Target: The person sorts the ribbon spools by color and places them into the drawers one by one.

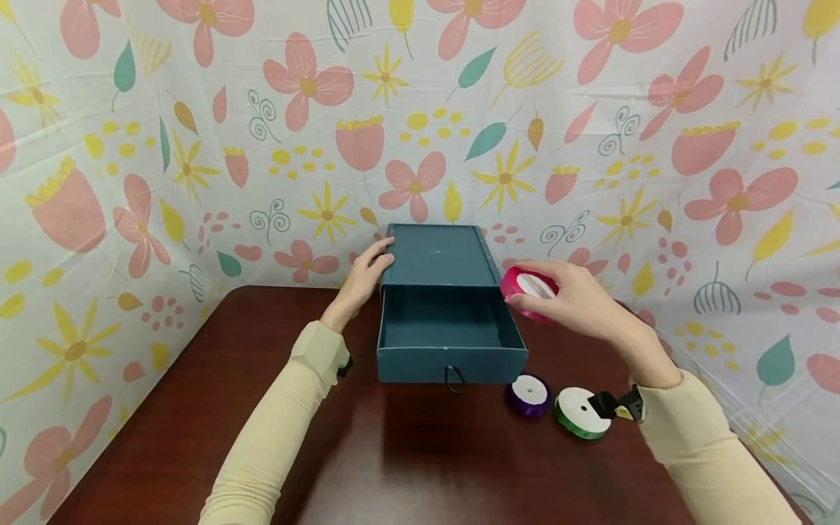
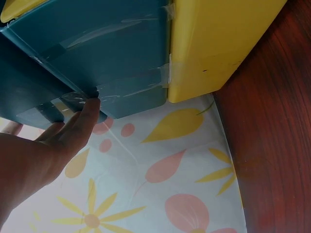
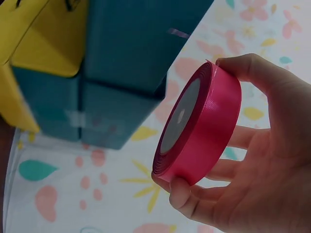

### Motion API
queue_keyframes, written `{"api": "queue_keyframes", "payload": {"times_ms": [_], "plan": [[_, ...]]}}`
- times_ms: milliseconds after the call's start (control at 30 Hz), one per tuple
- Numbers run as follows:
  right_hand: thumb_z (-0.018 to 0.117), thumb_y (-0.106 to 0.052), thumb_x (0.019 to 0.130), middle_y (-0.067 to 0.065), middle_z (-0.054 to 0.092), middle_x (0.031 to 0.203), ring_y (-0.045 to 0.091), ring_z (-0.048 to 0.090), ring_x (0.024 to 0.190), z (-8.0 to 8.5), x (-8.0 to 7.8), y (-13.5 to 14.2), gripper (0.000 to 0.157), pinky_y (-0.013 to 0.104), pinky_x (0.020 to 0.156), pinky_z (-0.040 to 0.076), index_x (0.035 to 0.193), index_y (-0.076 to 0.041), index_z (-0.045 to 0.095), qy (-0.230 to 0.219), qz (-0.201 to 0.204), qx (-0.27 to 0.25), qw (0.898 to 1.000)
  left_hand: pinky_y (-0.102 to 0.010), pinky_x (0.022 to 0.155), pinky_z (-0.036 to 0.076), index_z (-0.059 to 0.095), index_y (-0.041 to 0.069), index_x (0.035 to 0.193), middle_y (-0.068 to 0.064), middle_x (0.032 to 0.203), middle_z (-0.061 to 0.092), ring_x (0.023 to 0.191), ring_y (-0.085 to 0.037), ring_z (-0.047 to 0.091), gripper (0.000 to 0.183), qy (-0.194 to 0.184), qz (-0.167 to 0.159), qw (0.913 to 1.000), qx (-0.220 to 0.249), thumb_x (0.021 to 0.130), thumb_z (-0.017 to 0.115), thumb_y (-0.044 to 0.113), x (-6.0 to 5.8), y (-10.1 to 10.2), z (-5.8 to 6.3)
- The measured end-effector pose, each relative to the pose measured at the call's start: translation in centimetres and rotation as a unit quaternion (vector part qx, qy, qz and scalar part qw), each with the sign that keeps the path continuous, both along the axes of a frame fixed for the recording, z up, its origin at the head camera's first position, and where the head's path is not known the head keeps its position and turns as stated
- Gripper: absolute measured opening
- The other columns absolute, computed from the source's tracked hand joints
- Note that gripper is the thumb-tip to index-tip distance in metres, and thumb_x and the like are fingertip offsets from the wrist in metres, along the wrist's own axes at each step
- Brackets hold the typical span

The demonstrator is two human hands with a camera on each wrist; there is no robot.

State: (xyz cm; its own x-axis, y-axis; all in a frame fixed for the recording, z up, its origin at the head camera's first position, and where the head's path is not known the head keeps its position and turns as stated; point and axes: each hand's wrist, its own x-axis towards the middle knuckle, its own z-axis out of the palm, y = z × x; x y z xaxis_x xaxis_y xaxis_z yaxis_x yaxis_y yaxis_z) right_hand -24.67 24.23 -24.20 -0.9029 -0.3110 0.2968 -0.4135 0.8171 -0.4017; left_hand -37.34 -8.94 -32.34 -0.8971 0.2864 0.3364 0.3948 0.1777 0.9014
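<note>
My right hand [image 1: 580, 299] grips a roll of pink ribbon [image 1: 530, 293] beside the right edge of the teal drawer box. In the right wrist view the roll [image 3: 204, 126] is tilted, pinched between thumb and fingers, its white core facing the box. The box's top panel [image 1: 436, 255] lies at the back, and its drawer [image 1: 453, 367] is pulled out toward me, showing a bare inside. Against the box's left side rests my left hand [image 1: 363, 277], fingers extended. In the left wrist view that hand [image 2: 53, 145] touches the taped teal side wall [image 2: 116, 58].
A purple ribbon roll [image 1: 529, 396] and a green ribbon roll [image 1: 582, 414] lie on the dark wooden table [image 1: 262, 437], right of the drawer. Yellow box parts [image 2: 209, 53] adjoin the teal ones in the wrist views. Behind hangs a flowered cloth [image 1: 413, 95].
</note>
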Motion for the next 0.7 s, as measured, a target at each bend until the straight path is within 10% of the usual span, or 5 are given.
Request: {"api": "queue_keyframes", "payload": {"times_ms": [700], "plan": [[0.075, -0.040, 0.080, 0.005, 0.057, 0.124, 0.020, 0.053, 0.106, 0.0, 0.8, -7.2, 0.059, 0.029, 0.072, 0.057, 0.133, -0.019, 0.058, -0.009, 0.105, 0.008, 0.994, -0.048, 0.113, 0.033, 0.035, 0.021, 0.151, -0.008, 0.157, 0.030, 0.141, -0.026, 0.035, 0.050, -0.001, -0.004, 1.0000, 0.008, 0.103, 0.041, 0.035, 0.1, 0.0, 0.1]]}}
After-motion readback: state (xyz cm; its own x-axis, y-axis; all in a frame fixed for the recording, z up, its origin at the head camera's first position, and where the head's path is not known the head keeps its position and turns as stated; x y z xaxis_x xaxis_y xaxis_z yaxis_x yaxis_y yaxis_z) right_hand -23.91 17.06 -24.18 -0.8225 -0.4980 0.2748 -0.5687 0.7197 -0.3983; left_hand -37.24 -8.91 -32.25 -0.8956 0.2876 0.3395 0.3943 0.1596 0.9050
